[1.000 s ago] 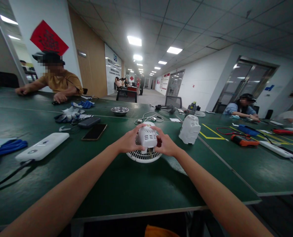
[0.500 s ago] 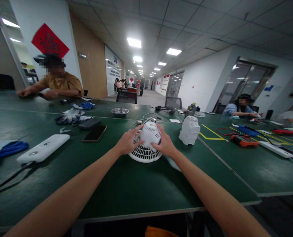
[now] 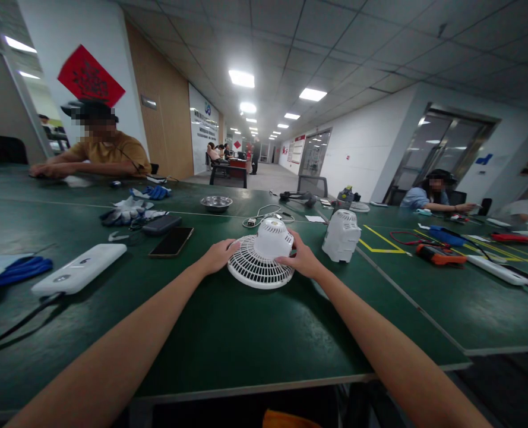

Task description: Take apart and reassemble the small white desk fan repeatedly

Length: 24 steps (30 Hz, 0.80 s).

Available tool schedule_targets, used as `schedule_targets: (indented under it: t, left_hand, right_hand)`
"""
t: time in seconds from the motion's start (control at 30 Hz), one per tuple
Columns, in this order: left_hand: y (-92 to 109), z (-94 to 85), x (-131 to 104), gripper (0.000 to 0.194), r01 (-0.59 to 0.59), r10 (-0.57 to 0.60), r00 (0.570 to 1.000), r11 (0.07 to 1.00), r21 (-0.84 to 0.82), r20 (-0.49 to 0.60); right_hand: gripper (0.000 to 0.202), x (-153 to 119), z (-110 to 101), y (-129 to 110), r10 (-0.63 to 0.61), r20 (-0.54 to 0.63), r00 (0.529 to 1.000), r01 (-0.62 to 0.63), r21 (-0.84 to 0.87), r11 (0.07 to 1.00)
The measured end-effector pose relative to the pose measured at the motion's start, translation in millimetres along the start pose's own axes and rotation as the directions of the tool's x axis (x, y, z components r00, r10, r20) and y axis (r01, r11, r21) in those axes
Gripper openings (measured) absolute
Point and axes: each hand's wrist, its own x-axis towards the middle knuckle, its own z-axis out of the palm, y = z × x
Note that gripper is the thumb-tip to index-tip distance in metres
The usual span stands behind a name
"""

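Observation:
A round white fan grille (image 3: pixel 260 273) lies on the green table, with a white vented motor housing (image 3: pixel 272 239) standing up from its middle. My right hand (image 3: pixel 303 255) grips the housing's right side, thumb in front and fingers behind. At the grille's left rim is my left hand (image 3: pixel 218 257), its fingertips at the edge and partly hidden. Right of them stands a separate white vented part (image 3: pixel 341 236), untouched.
A phone (image 3: pixel 171 242), a white power bank (image 3: pixel 80 269) and gloves (image 3: pixel 127 211) lie left. Behind the grille are a cable (image 3: pixel 264 215) and a metal bowl (image 3: pixel 216 204). An orange multimeter (image 3: pixel 440 254) lies right. People sit at both far sides.
My left hand has moved off the housing, leftward to the grille's rim. My right hand has shifted slightly right. The grille has turned or shifted a little to the left.

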Motion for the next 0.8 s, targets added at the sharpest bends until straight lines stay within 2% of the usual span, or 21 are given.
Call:
schedule_targets:
  t: [0.2,0.8]
  left_hand:
    - [-0.6,-3.3,-1.7,0.066,0.083,-0.086,0.995,0.995,0.053,0.045]
    - [-3.1,-3.1,-1.4,0.062,0.063,-0.065,0.998,0.997,0.041,0.027]
  right_hand:
    - [0.099,0.4,-1.7,2.9,0.003,0.012,1.000,-0.004,0.021,1.000]
    - [0.096,1.1,-1.3,4.1,0.007,0.017,1.000,-0.007,0.044,0.999]
